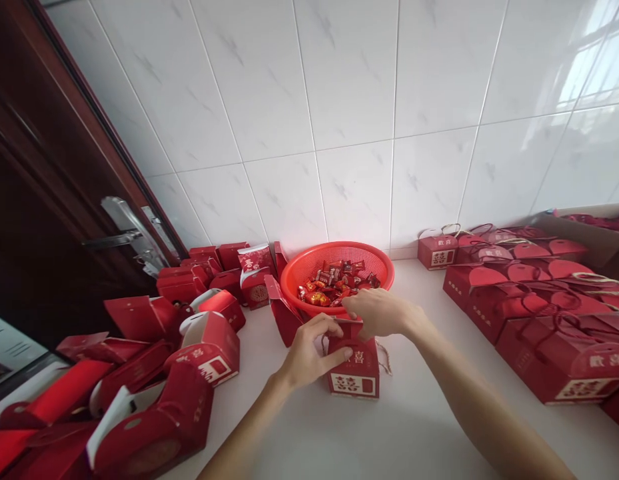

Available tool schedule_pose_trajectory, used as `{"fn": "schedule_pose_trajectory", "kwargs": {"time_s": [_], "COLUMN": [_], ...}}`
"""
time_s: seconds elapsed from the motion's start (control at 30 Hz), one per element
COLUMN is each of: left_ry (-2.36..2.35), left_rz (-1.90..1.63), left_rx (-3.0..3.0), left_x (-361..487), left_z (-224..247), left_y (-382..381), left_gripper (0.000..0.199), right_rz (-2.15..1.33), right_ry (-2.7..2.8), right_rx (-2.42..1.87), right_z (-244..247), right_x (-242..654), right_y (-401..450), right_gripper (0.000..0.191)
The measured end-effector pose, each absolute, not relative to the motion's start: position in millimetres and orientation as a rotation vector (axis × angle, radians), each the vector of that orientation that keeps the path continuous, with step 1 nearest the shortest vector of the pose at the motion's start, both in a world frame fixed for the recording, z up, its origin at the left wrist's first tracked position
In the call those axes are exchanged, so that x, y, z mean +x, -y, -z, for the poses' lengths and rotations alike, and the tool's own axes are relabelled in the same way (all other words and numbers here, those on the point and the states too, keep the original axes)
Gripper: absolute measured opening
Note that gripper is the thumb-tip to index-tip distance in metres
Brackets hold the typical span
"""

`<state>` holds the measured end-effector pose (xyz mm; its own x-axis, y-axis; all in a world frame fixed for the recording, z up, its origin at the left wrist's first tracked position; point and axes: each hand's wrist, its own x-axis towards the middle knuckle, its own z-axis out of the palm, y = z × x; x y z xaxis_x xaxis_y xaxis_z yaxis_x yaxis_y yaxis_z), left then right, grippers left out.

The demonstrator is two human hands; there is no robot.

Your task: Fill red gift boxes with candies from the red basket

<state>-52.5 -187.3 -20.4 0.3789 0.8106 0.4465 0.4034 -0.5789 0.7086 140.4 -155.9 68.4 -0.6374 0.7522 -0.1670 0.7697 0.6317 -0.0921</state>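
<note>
A small red candy box [353, 377] with pale characters on its front stands on the white surface in front of me. My left hand [314, 350] grips its left side, thumb on the front and fingers over the top edge. Over the box's top right, my right hand [376, 312] is closed with its fingers curled downward; what they hold, if anything, is hidden. Twisted cord handles [384, 357] hang at the box's sides. Just behind, a red plastic basket [292, 277] holds many wrapped candies [334, 280].
Unclosed red boxes [159, 413] crowd the left side, near a dark door with a metal handle [132, 230]. Closed boxes with cord handles [554, 340] stand in rows at right. A cardboard carton [589, 237] is at far right. A tiled wall [349, 180] rises behind.
</note>
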Motion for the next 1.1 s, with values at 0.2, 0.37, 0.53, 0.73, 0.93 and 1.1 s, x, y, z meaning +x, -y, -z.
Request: {"fn": "schedule_pose_trajectory", "kwargs": {"time_s": [0.2,0.37,0.53,0.73,0.93,1.1], "left_ry": [-1.083,-1.121,-1.11,-1.176,-1.205,-1.178], "left_rz": [-1.284,-1.337,-1.223,-1.218,-1.222,-1.234], "left_rx": [2.194,2.177,2.151,2.179,2.098,2.0], "left_x": [-46.3,-45.0,-45.1,-39.5,-30.6,-28.8], "left_z": [30.5,33.4,31.5,34.1,45.5,41.0], "left_y": [193.4,194.6,195.3,200.4,207.4,208.3], "left_gripper": [0.023,0.018,0.017,0.014,0.025,0.029], "right_rz": [0.425,0.526,0.528,0.491,0.392,0.317], "right_ry": [-2.767,-2.792,-2.786,-2.807,-2.782,-2.792], "right_rx": [1.198,1.038,0.972,1.04,0.983,0.993], "right_z": [-73.0,-67.3,-65.4,-67.6,-66.3,-61.7], "right_x": [152.4,151.7,146.6,145.7,137.0,131.9], "right_y": [154.3,155.2,156.2,156.9,159.4,159.1], "right_gripper": [0.031,0.022,0.015,0.015,0.015,0.017]}}
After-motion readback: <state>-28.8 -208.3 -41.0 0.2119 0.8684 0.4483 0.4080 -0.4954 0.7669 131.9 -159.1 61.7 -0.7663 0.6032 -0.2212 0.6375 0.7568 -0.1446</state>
